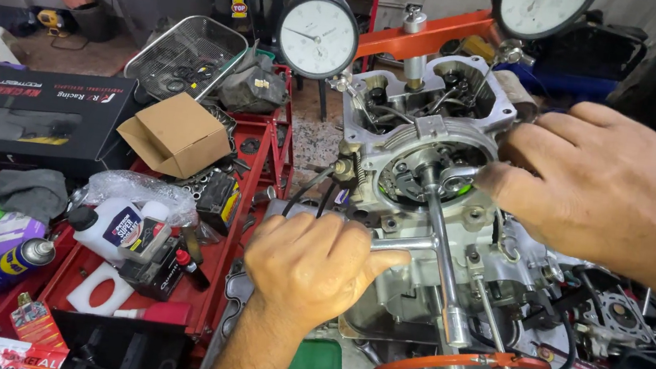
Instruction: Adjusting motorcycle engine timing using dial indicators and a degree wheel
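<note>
Left hand is closed around one arm of the T-handle wrench, whose long shaft runs near-to-far into the engine; right hand, fingers loosely curled, is rested on the engine's right.

The left hand hides the end of the wrench handle inside its fist. The right hand covers the engine's far side beneath its fingers. The upper dial gauge is cut off by the top edge.
</note>
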